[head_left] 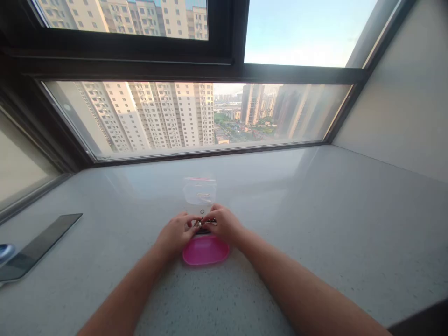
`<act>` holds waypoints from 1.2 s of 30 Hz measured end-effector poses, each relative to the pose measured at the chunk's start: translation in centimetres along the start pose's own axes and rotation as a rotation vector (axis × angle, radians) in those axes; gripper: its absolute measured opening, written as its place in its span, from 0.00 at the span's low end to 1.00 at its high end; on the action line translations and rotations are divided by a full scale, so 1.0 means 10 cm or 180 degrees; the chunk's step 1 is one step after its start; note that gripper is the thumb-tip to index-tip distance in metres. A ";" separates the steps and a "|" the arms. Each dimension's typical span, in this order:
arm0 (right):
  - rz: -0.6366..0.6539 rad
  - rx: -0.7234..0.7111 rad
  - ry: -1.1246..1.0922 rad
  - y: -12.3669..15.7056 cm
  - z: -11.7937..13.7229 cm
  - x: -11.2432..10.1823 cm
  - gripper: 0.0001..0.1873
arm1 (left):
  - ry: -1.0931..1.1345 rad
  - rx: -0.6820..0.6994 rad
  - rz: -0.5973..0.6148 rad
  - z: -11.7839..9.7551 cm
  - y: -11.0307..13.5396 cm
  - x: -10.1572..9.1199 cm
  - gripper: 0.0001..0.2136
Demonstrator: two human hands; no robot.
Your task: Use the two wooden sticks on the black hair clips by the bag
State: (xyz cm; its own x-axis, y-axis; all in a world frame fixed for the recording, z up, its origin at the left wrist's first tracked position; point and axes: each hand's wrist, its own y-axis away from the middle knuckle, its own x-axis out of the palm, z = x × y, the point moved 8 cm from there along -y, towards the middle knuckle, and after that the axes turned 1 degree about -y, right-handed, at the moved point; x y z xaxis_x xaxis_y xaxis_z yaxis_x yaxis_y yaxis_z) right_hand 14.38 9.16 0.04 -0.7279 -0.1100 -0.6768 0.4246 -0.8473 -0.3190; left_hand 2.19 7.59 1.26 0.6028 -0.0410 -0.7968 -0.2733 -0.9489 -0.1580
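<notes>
My left hand (178,234) and my right hand (224,225) meet above the far edge of a pink oval tray (206,252). Both are closed in a pinch, fingertips close together around small shiny metal pieces (200,224). What exactly each one grips is too small to make out. Beneath the fingers lies a dark item, mostly hidden by them. A small ring (202,211) rests on the surface just beyond my fingertips. Farther back, a clear zip bag (199,190) lies flat with a few thin, light-coloured pieces in it.
The pale speckled sill (301,219) runs up to a dark-framed window (224,154). At the left lies a flat glass-like panel (38,247) with a round blue-and-white object (6,252) on it. A white wall (395,102) bounds the right side. A dark edge shows at bottom right.
</notes>
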 end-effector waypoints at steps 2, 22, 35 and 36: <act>0.0027 0.0009 0.0075 0.00 0.01 0.02 0.07 | 0.0081 -0.0056 -0.0140 0.01 0.00 -0.02 0.11; -0.0221 0.0911 -0.2324 -0.06 -0.37 -0.04 0.12 | 0.1807 -0.1020 -0.0191 0.39 0.03 -0.11 0.13; -0.0112 0.1225 -0.3406 0.00 -0.47 -0.04 0.11 | 0.3364 -0.1378 -0.0646 0.41 0.02 0.06 0.14; -0.0148 0.1329 -0.3470 0.01 -0.50 -0.04 0.10 | 0.3465 -0.1363 -0.0702 0.39 0.02 0.06 0.13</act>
State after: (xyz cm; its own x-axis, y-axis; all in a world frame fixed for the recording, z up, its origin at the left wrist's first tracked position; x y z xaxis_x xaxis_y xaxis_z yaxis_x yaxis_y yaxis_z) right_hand 17.33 11.73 -3.04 -0.9009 -0.2903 0.3226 0.3231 -0.9450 0.0518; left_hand -0.41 8.61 -1.54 0.9815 0.0882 0.1700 0.0640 -0.9877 0.1429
